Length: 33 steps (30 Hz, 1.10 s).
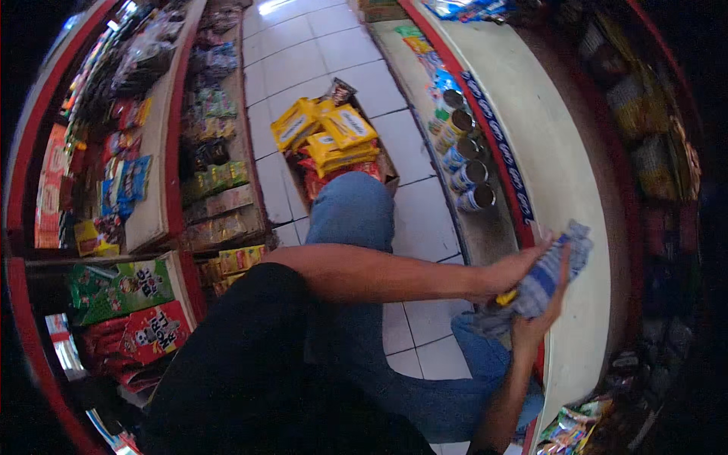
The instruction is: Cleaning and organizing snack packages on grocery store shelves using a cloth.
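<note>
A grey and blue striped cloth (pixel 547 279) is bunched up between my two hands, over the red front edge of the pale shelf (pixel 580 303) on the right. My left hand (pixel 517 273) reaches across from the left and grips its near-left side, fingers partly behind the folds. From below, my right hand (pixel 540 322) holds the other side, with a finger stretched up along the fabric. A small yellow patch (pixel 506 298) shows by the left palm; whether it belongs to the cloth I cannot tell.
A carton (pixel 389 176) of yellow packets (pixel 337 133) and red ones stands on the tiled floor beyond my knee. Several cans (pixel 472 174) line the low right shelf. Snack bags fill the left shelves (pixel 152 220), and more packets (pixel 576 425) sit at the lower right.
</note>
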Available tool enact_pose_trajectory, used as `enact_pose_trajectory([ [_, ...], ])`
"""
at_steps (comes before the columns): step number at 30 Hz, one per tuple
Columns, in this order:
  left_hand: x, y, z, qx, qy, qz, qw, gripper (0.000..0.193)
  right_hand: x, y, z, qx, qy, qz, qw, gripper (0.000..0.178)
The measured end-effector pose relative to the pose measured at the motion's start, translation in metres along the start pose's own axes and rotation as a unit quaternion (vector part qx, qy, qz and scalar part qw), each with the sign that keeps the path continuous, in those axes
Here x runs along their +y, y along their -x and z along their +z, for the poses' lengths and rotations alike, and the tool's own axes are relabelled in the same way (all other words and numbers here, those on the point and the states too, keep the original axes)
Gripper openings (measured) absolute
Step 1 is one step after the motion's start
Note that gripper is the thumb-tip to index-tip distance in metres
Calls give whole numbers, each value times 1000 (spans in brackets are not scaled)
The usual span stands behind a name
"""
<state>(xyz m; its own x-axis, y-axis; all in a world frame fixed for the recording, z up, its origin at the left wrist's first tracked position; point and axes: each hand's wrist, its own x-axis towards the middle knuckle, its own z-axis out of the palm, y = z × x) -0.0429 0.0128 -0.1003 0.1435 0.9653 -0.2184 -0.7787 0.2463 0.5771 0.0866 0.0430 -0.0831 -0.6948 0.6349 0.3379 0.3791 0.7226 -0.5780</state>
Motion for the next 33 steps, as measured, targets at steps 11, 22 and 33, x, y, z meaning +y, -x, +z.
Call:
enact_pose_trajectory([
  [11,30,-4,-13,11,-98,52,994,86,-13,5,27,30,2,-6,1000,71],
  [22,26,-14,-17,14,-122,129,984,79,-6,2,33,68,-86,78,991,64],
  [33,4,-19,-11,18,-147,153,977,74,8,-20,10,82,-82,57,992,66],
])
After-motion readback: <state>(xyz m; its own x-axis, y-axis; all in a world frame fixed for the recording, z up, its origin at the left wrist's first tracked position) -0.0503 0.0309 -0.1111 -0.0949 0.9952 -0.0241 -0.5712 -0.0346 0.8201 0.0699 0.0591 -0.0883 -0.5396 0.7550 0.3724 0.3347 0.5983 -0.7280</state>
